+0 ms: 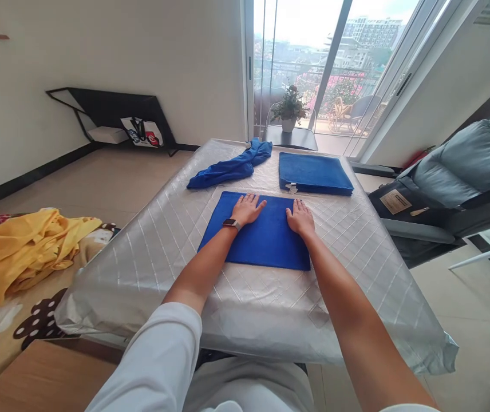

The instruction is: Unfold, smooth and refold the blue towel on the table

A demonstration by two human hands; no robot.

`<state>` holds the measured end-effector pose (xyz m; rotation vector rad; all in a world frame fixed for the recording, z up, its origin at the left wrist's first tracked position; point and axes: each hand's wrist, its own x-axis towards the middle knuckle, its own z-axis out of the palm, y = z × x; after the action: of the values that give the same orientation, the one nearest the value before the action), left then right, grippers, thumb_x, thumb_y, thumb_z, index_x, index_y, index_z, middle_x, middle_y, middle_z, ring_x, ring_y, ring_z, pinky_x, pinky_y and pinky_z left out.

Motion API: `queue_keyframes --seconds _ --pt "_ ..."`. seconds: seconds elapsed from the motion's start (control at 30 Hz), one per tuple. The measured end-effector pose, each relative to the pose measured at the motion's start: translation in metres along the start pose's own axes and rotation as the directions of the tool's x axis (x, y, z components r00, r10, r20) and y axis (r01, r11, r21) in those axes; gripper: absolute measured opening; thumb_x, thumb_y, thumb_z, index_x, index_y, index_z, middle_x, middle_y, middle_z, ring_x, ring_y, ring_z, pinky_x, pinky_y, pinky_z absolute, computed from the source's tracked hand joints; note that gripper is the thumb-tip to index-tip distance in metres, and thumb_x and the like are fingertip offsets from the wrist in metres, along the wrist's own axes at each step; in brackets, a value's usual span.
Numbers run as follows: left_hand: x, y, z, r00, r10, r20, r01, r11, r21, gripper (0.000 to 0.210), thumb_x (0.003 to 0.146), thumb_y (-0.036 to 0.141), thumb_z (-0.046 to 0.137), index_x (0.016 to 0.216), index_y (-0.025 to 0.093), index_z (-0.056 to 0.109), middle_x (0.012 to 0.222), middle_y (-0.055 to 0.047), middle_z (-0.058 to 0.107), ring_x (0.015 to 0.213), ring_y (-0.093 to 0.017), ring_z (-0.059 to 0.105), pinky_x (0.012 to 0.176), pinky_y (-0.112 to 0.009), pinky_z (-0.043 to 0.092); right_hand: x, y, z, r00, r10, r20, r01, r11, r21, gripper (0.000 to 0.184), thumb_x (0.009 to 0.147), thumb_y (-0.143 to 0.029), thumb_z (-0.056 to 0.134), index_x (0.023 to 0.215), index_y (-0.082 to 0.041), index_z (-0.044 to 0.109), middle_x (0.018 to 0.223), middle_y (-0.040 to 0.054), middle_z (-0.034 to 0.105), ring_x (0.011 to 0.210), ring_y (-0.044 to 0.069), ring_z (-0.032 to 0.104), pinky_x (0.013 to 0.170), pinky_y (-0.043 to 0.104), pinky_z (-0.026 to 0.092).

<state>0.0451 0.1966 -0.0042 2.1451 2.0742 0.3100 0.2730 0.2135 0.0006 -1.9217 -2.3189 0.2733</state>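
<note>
A blue cloth (266,240) lies flat as a rectangle on the table, right in front of me. My left hand (247,210) presses on its upper middle, fingers stretched out, a watch on that wrist. At the cloth's upper right corner rests my right hand (300,217), palm down with the fingers extended. Just beyond it is a neat stack of folded blue cloths (316,171) with a white tag at its near edge. A crumpled blue cloth (232,166) lies farther back on the left.
A silvery quilted cover (142,274) drapes over the table. Yellow cloth (30,246) is heaped on a bed at left, beside a wooden surface (47,377). A potted plant (289,109) stands on a chair behind the table. A grey padded chair (455,171) is at right.
</note>
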Motion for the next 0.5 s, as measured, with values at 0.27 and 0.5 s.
queue_keyframes --seconds 0.27,0.5 --pt "-0.026 -0.084 -0.019 0.978 -0.207 -0.017 0.208 0.978 0.020 0.086 0.105 0.065 0.012 0.166 0.006 0.025 0.174 -0.016 0.021 0.161 -0.027 0.020 0.131 -0.042 0.015 0.002 0.002 0.002 1.000 0.015 0.000 -0.015 1.000 0.011 0.072 0.108 -0.046 0.021 0.167 -0.006 0.022 0.176 0.0102 0.018 0.162 0.021 0.015 0.131 0.038 0.011" --pt "-0.024 -0.081 -0.015 0.978 -0.200 -0.064 0.201 0.979 0.013 0.084 0.103 0.066 0.016 0.165 0.012 0.030 0.173 -0.015 0.025 0.160 -0.028 0.024 0.130 -0.046 0.020 0.004 0.002 0.003 1.000 0.019 -0.013 -0.019 1.000 -0.007 0.070 0.109 -0.045 0.022 0.167 -0.006 0.023 0.175 0.0114 0.019 0.162 0.021 0.016 0.131 0.038 0.012"
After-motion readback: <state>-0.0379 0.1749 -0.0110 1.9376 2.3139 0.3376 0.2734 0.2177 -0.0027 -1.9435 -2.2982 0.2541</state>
